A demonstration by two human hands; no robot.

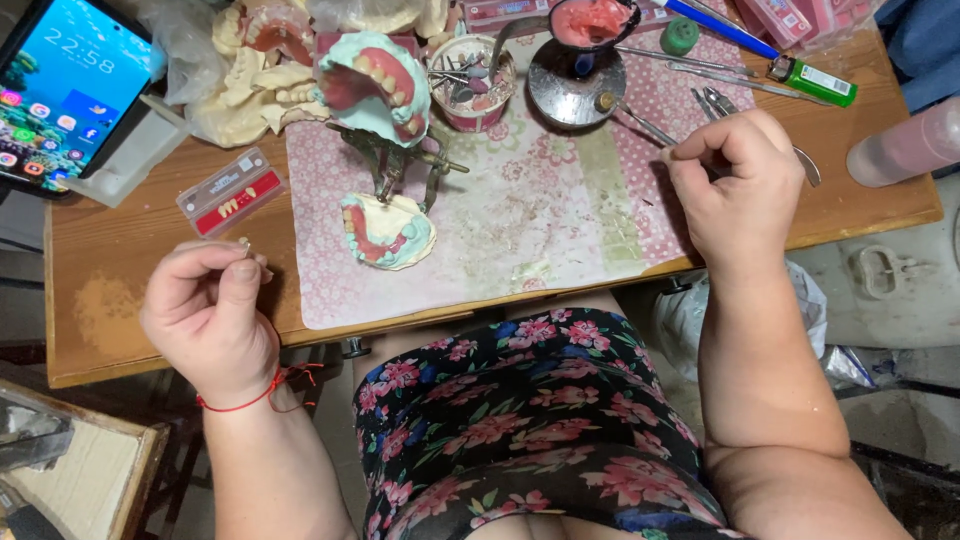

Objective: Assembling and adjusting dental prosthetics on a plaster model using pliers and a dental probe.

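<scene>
My left hand (208,310) is closed at the table's near left edge, its thumb and fingers pinching a small tooth-like piece (245,243). My right hand (735,180) is closed on a thin metal hand tool (640,122) whose tip points toward a round metal dish (577,82). Between the hands stands a metal articulator (392,160) holding an upper denture model (375,85) tilted open, and a lower denture model (387,230) with pink wax and teeth lying on the mat.
A pink patterned mat (560,200) covers the wooden table (130,270). A phone (65,90) leans at the far left, beside a clear strip of teeth (232,192). Plaster casts (255,85), a cup of tools (470,80) and a green lighter (815,82) lie at the back.
</scene>
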